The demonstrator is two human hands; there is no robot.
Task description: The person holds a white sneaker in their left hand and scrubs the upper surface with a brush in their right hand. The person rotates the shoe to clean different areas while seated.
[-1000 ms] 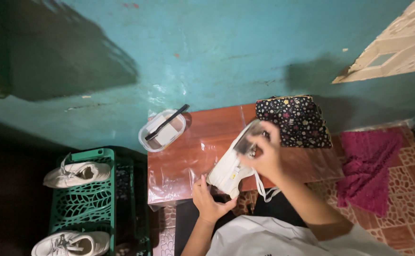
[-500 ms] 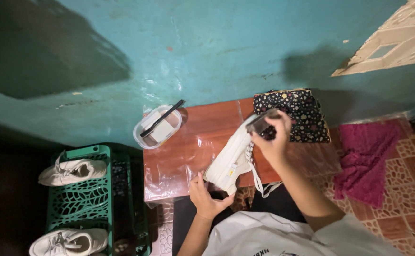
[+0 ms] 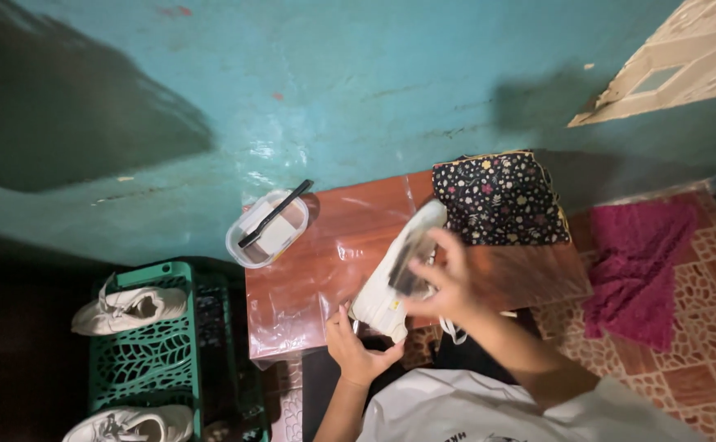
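The person is cleaning a white shoe [image 3: 395, 274] that is tipped up over a small table [image 3: 333, 237] covered with clear plastic. The left hand [image 3: 356, 350] grips the low end of the shoe from below. The right hand [image 3: 444, 278] is closed around a dark thing that looks like a brush [image 3: 407, 268], though it is blurry, and presses it on the side of the shoe. This looks like the scrubbing step. The next move needs the left hand to hold the shoe steady, and maybe more soap from the little tub [image 3: 266, 231] with a dark stick [image 3: 276, 213] across it.
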